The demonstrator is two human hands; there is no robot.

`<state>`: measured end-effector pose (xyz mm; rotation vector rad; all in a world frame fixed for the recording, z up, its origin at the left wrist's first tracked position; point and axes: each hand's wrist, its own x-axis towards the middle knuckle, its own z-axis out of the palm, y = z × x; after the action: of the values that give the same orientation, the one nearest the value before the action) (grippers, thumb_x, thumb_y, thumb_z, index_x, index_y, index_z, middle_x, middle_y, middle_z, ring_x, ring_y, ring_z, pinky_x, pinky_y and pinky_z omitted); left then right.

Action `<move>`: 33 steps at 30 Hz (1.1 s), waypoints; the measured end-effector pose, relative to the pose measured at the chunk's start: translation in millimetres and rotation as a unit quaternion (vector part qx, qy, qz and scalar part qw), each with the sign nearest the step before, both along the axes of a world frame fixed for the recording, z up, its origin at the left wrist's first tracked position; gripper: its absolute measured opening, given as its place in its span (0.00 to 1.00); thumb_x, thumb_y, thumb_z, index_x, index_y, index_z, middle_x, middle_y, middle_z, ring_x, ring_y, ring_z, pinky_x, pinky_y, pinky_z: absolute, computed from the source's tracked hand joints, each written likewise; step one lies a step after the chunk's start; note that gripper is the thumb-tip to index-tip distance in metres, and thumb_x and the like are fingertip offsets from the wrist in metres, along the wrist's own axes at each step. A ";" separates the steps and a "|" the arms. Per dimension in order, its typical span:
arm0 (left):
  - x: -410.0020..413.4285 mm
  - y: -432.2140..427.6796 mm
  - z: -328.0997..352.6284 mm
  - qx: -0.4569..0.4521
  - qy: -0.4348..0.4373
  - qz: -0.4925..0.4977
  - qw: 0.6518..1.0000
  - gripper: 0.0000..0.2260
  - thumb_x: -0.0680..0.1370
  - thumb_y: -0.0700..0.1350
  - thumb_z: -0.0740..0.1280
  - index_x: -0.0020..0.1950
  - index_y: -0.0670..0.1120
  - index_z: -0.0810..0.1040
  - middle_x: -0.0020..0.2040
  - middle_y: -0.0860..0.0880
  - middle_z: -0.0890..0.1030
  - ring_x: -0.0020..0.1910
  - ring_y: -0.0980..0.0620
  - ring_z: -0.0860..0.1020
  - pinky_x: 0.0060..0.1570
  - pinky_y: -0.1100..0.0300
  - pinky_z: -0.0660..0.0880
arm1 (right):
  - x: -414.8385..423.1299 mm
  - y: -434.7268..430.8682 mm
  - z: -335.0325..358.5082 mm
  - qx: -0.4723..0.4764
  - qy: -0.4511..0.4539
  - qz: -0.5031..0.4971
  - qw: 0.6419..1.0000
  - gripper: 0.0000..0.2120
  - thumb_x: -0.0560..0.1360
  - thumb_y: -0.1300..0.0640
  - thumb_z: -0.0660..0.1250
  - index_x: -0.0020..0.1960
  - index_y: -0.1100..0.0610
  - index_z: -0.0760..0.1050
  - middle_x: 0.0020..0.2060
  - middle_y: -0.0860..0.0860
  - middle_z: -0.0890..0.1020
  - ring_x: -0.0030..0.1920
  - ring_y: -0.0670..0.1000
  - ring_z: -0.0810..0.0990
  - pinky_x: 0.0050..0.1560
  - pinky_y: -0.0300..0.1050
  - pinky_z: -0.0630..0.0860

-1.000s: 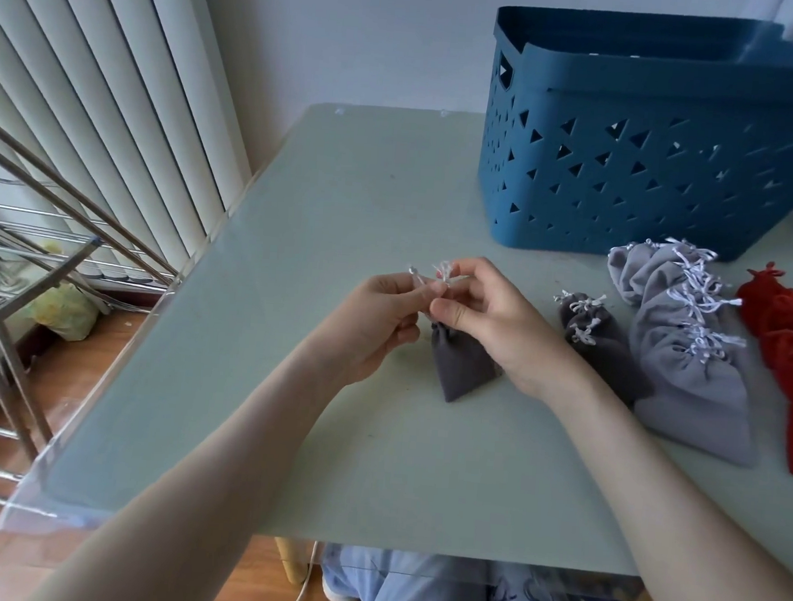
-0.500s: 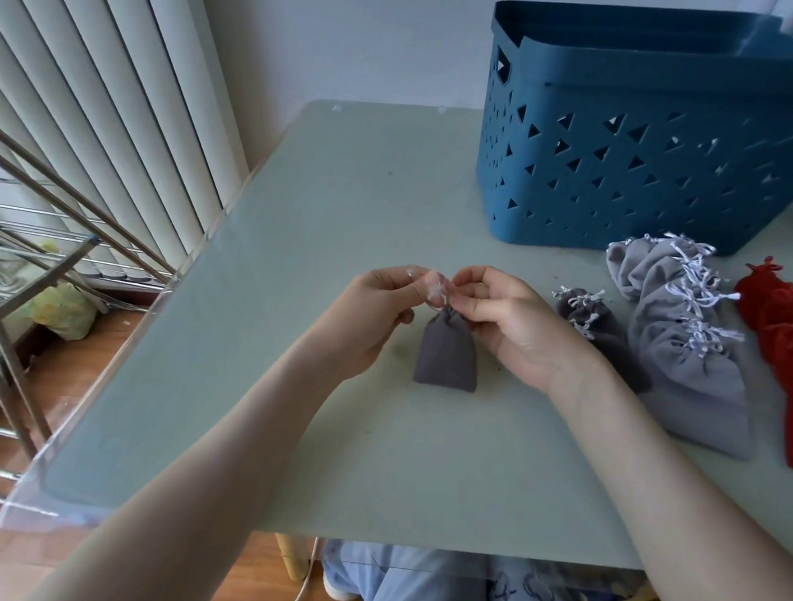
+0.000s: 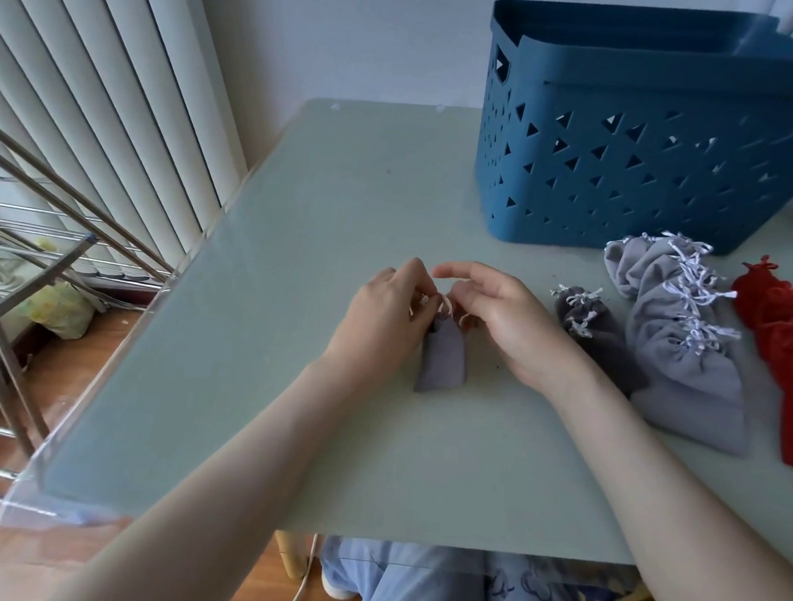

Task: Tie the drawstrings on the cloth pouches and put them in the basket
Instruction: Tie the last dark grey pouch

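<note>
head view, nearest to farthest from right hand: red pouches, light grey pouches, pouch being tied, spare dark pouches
1. pouch being tied, at right hand
2. spare dark pouches, just right
3. light grey pouches, further right
4. red pouches, far right

Soft daylight, apparently from the pale blinds at left, lights the table evenly, with a faint sheen and no hard glare. Only weak shadows lie beneath the left hand, the right hand and the pouch. The wide-angle lens bows the blinds and the basket near the frame edges and stretches the forearms, which look soft at the bottom. Fingertips show slight blur; colours are cool and muted.
</note>
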<state>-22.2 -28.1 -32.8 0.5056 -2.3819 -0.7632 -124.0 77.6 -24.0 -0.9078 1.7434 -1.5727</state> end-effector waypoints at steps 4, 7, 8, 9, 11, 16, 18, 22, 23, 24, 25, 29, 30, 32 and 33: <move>3.1 -0.2 -0.4 -0.025 0.040 -0.006 0.999 0.02 0.74 0.38 0.68 0.44 0.42 0.76 0.39 0.45 0.78 0.34 0.49 0.73 0.35 0.65 0.63 | 0.1 -0.1 -2.5 0.012 0.020 0.031 0.999 0.12 0.81 0.63 0.58 0.52 0.56 0.79 0.37 0.47 0.80 0.35 0.43 0.73 0.36 0.35 0.68; 3.2 -1.2 -1.4 -0.016 0.055 -0.007 0.998 0.03 0.73 0.39 0.69 0.43 0.44 0.77 0.39 0.46 0.79 0.33 0.53 0.73 0.35 0.71 0.66 | -1.0 0.1 -2.4 0.009 0.018 0.014 1.000 0.09 0.80 0.63 0.60 0.48 0.59 0.79 0.36 0.49 0.80 0.34 0.44 0.74 0.35 0.36 0.69; 3.1 -1.4 -1.4 -0.009 0.056 -0.008 0.998 0.03 0.73 0.39 0.70 0.43 0.45 0.77 0.39 0.47 0.79 0.33 0.55 0.73 0.36 0.74 0.66 | -1.8 0.4 -2.0 0.006 0.010 0.002 1.000 0.08 0.79 0.63 0.61 0.46 0.59 0.79 0.35 0.50 0.80 0.33 0.44 0.74 0.36 0.36 0.69; 3.0 -1.7 -1.3 0.000 0.054 -0.007 0.999 0.03 0.73 0.39 0.70 0.43 0.45 0.78 0.40 0.47 0.80 0.33 0.57 0.73 0.36 0.76 0.65 | -2.5 0.6 -1.4 0.002 -0.001 -0.008 1.000 0.07 0.78 0.64 0.62 0.45 0.60 0.78 0.35 0.51 0.80 0.32 0.44 0.74 0.36 0.36 0.70; 2.5 -1.9 -1.1 0.021 0.043 -0.007 0.999 0.02 0.74 0.40 0.70 0.44 0.45 0.78 0.41 0.47 0.81 0.34 0.60 0.73 0.36 0.77 0.65 | -3.6 1.4 -0.6 -0.004 -0.019 -0.013 1.000 0.05 0.77 0.66 0.64 0.44 0.60 0.77 0.35 0.53 0.80 0.33 0.44 0.76 0.37 0.36 0.73; 5.0 -2.3 2.8 0.029 0.069 0.022 0.997 0.02 0.77 0.38 0.66 0.45 0.41 0.76 0.41 0.48 0.84 0.37 0.56 0.77 0.37 0.76 0.65 | -7.9 4.5 -4.9 0.050 0.056 -0.044 0.996 0.08 0.75 0.67 0.66 0.41 0.56 0.78 0.35 0.53 0.80 0.37 0.50 0.76 0.46 0.43 0.74; 8.1 -4.7 7.1 0.052 0.082 0.054 0.994 0.04 0.78 0.39 0.65 0.44 0.40 0.74 0.37 0.51 0.83 0.30 0.63 0.73 0.34 0.75 0.64 | -10.5 5.2 -5.8 0.088 0.124 -0.112 0.982 0.11 0.75 0.65 0.66 0.37 0.52 0.78 0.33 0.50 0.80 0.35 0.48 0.75 0.46 0.46 0.73; 10.3 -4.9 11.2 0.106 0.081 0.083 0.988 0.06 0.79 0.43 0.64 0.43 0.42 0.72 0.33 0.56 0.80 0.26 0.63 0.70 0.30 0.71 0.63 | -7.1 3.0 -3.2 0.140 0.262 -0.155 0.942 0.07 0.75 0.63 0.66 0.40 0.53 0.78 0.37 0.49 0.78 0.40 0.49 0.74 0.40 0.38 0.67; 10.4 -3.7 11.7 0.115 0.076 0.084 0.987 0.07 0.79 0.44 0.64 0.43 0.42 0.73 0.32 0.56 0.80 0.26 0.62 0.70 0.29 0.70 0.63 | -6.8 3.0 -3.6 0.148 0.289 -0.152 0.933 0.07 0.75 0.63 0.66 0.40 0.53 0.77 0.39 0.48 0.76 0.40 0.49 0.73 0.39 0.34 0.65; 10.5 -2.9 11.9 0.124 0.071 0.080 0.986 0.08 0.79 0.45 0.64 0.42 0.43 0.73 0.32 0.57 0.81 0.25 0.61 0.70 0.29 0.70 0.63 | -7.6 3.5 -3.9 0.153 0.307 -0.147 0.928 0.08 0.75 0.64 0.66 0.40 0.53 0.76 0.41 0.48 0.74 0.41 0.49 0.72 0.38 0.31 0.64; 10.9 -2.0 12.3 0.135 0.069 0.071 0.986 0.08 0.79 0.45 0.64 0.42 0.43 0.73 0.33 0.56 0.81 0.25 0.60 0.69 0.29 0.69 0.64 | -8.0 4.4 -3.8 0.152 0.315 -0.143 0.926 0.08 0.74 0.64 0.66 0.40 0.52 0.76 0.43 0.48 0.73 0.43 0.48 0.73 0.40 0.31 0.63; 11.9 -1.7 14.8 0.187 0.076 -0.001 0.979 0.07 0.78 0.44 0.66 0.41 0.45 0.75 0.34 0.53 0.82 0.29 0.58 0.72 0.33 0.67 0.65 | 1.1 10.5 8.3 0.044 0.230 -0.105 0.967 0.08 0.76 0.62 0.64 0.47 0.51 0.79 0.47 0.43 0.77 0.47 0.40 0.74 0.46 0.31 0.66; 11.8 -1.2 14.9 0.194 0.078 -0.022 0.978 0.07 0.78 0.44 0.66 0.40 0.48 0.75 0.34 0.54 0.81 0.32 0.55 0.75 0.37 0.63 0.68 | 5.4 10.9 12.3 0.022 0.208 -0.083 0.974 0.08 0.77 0.60 0.64 0.48 0.51 0.79 0.46 0.42 0.79 0.46 0.39 0.75 0.46 0.32 0.68; 11.5 0.3 14.2 0.204 0.089 -0.057 0.973 0.08 0.78 0.42 0.66 0.40 0.50 0.75 0.34 0.56 0.80 0.38 0.54 0.78 0.44 0.57 0.73 | 11.1 10.5 16.6 0.023 0.210 -0.042 0.976 0.06 0.77 0.58 0.65 0.46 0.49 0.80 0.42 0.41 0.82 0.42 0.37 0.76 0.45 0.34 0.70; 11.3 1.2 14.6 0.216 0.096 -0.072 0.969 0.08 0.78 0.41 0.66 0.40 0.50 0.75 0.34 0.56 0.79 0.39 0.54 0.78 0.46 0.55 0.74 | 12.9 10.1 17.3 0.033 0.215 -0.025 0.976 0.07 0.76 0.57 0.66 0.44 0.47 0.80 0.38 0.40 0.82 0.38 0.37 0.75 0.43 0.34 0.70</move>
<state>-10.9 -26.9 -18.2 0.4086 -2.0888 -1.3475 -111.1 87.8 -6.7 -1.2494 2.1146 -1.4108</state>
